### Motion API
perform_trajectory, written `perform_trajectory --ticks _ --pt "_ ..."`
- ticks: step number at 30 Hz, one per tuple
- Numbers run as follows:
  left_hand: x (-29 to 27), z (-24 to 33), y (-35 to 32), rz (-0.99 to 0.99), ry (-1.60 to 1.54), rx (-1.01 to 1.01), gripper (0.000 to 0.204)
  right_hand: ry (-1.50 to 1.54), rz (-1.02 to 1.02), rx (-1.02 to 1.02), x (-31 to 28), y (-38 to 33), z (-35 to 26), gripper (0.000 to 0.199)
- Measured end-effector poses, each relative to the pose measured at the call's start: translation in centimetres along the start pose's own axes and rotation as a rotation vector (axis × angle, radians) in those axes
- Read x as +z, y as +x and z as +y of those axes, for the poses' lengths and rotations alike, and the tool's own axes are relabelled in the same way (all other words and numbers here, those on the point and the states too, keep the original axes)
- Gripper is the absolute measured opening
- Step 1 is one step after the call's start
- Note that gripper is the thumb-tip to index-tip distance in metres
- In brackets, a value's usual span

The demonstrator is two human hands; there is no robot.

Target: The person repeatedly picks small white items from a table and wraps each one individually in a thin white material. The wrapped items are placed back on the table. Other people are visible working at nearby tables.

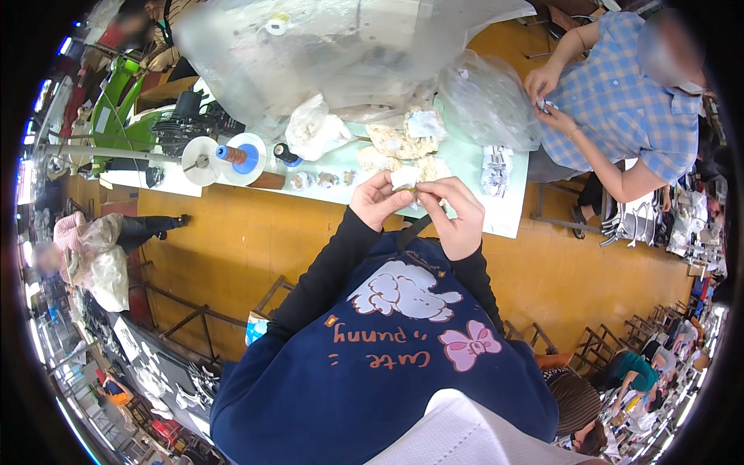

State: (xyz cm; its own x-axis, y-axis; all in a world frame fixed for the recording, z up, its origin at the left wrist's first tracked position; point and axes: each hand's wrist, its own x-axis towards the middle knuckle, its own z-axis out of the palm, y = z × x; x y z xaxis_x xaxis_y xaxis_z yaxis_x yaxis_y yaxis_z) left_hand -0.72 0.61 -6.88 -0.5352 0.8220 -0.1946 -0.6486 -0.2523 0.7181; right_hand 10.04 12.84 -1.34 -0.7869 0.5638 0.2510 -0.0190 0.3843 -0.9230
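My left hand (pixel 377 202) is closed in a pinch on a small white tag (pixel 403 178), held up over the near edge of the table. My right hand (pixel 457 215) is also closed, its thumb and fingertips meeting the tag's right side. Something small and yellowish shows at the tag's lower edge, too small to name. Just beyond my hands lie cream bundles (pixel 390 141) with a white slip (pixel 425 125) on top. To their right rests a pile of small white-and-grey pieces (pixel 496 170).
The pale green table (pixel 508 219) carries a crumpled white bag (pixel 316 128), a blue-and-brown thread spool (pixel 239 155) and a black spool (pixel 287 153). Large clear plastic sheeting (pixel 333 58) covers its far side. A person in a checked shirt (pixel 612 85) works at the right. Stools stand behind me.
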Motion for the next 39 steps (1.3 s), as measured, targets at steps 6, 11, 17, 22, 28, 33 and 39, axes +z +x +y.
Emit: perform_trajectory --ticks 6,11,17,22,28,33,39 --pt "0.5 2.0 -0.6 0.108 0.224 -0.136 0.029 -0.261 0.026 -0.359 0.3 1.5 0.5 0.015" --pt "0.4 2.2 -1.1 0.079 0.151 -0.024 0.026 -0.322 0.008 -0.378 0.4 1.5 1.7 0.015" --pt "0.5 0.6 -0.3 0.225 0.539 0.121 0.029 -0.340 -0.058 -0.404 1.3 1.1 2.2 0.009" --pt "0.6 1.2 -0.7 0.284 0.605 0.161 0.030 -0.212 -0.191 -0.273 1.7 1.8 1.8 0.005" --pt "0.0 0.4 -0.5 0.364 0.544 0.275 0.029 -0.190 -0.361 -0.317 2.2 3.2 1.8 0.006" --pt "-2.3 -0.7 -0.2 0.363 0.261 0.185 0.028 -0.167 -0.484 -0.226 2.6 3.9 1.7 0.004" --pt "-3.1 0.3 -0.7 0.308 -0.270 -0.006 0.033 -0.145 -0.415 -0.316 2.6 4.4 1.8 0.012"
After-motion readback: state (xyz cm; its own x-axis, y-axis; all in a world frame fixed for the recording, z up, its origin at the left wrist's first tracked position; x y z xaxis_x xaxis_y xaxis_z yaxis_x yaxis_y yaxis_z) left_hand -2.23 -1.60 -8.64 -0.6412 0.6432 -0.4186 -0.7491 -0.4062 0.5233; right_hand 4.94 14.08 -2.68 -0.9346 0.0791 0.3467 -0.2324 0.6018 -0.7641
